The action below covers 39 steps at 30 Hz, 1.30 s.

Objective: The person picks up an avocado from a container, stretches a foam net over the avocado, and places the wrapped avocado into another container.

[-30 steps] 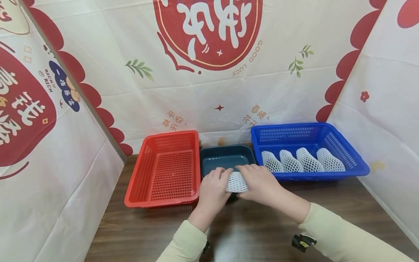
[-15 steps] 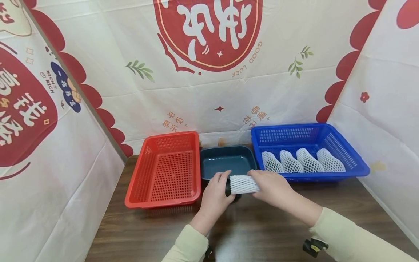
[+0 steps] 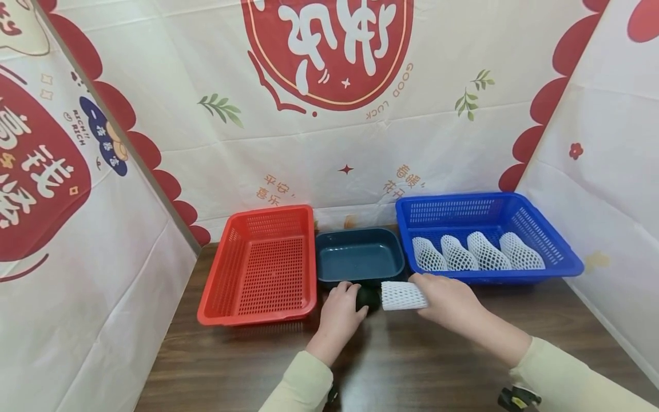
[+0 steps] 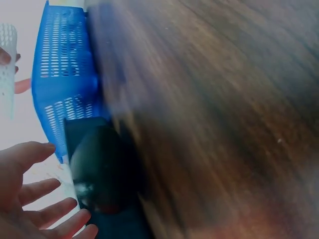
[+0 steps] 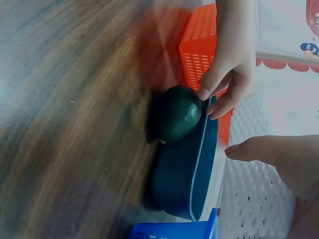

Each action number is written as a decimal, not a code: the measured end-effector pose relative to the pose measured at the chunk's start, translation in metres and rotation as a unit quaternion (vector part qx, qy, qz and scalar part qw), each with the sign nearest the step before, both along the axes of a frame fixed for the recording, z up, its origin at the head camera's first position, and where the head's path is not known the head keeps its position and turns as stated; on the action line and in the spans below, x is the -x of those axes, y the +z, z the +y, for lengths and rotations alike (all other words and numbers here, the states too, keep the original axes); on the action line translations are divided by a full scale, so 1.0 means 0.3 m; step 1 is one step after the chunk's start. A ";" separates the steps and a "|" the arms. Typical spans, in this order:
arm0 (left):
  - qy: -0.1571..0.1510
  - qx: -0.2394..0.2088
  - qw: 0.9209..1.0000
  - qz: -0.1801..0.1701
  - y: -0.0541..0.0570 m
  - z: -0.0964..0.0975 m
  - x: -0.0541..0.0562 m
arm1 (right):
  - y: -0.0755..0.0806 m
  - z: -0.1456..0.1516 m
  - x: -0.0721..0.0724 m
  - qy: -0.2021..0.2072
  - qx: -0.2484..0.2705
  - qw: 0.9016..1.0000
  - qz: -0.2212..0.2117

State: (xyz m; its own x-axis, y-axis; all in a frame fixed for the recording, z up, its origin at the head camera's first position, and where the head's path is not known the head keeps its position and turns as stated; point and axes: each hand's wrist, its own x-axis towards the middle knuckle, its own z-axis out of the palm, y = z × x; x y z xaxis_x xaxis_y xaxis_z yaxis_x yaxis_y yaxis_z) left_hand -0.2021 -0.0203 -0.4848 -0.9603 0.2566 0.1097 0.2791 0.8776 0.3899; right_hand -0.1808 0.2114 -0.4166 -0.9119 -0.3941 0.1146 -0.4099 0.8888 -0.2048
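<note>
A dark green avocado (image 3: pixel 368 297) sits on the table just in front of the small teal tray (image 3: pixel 360 257). My left hand (image 3: pixel 338 315) is at its left side, and the left wrist view shows those fingers (image 4: pixel 47 211) spread and relaxed, not wrapped round it. In the right wrist view, the left fingertips are right beside the avocado (image 5: pixel 177 114); whether they touch it I cannot tell. To its right, my right hand (image 3: pixel 447 298) grips a white foam net sleeve (image 3: pixel 403 296) by one end, held off the avocado.
On the left stands a red perforated basket (image 3: pixel 205 309). A blue basket (image 3: pixel 489 278) at the right holds several netted pieces (image 3: pixel 486 252) in a row. Printed cloth walls (image 3: pixel 309 149) enclose the back and sides of the wooden table (image 3: pixel 412 355).
The right hand has drawn the foam net sleeve rightward off the avocado. The avocado has come down onto the table, and the left fingers have loosened from it.
</note>
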 end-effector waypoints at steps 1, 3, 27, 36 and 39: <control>0.004 0.002 1.000 0.003 -0.007 0.001 0.003 | -0.005 0.002 -0.002 0.001 0.000 1.000 -0.003; 0.012 0.009 1.000 0.015 -0.019 0.003 0.009 | -0.014 0.005 -0.005 -0.002 0.001 1.000 -0.008; 0.059 -0.153 0.986 -0.036 -0.097 -0.003 0.028 | -0.059 0.002 -0.023 0.007 0.025 1.000 0.001; 0.066 -0.185 0.979 -0.053 -0.065 -0.018 0.002 | -0.048 0.009 -0.015 0.005 0.040 0.999 0.001; 0.057 -0.192 0.978 -0.058 -0.042 -0.028 -0.013 | -0.048 0.010 -0.013 0.005 0.042 0.999 0.002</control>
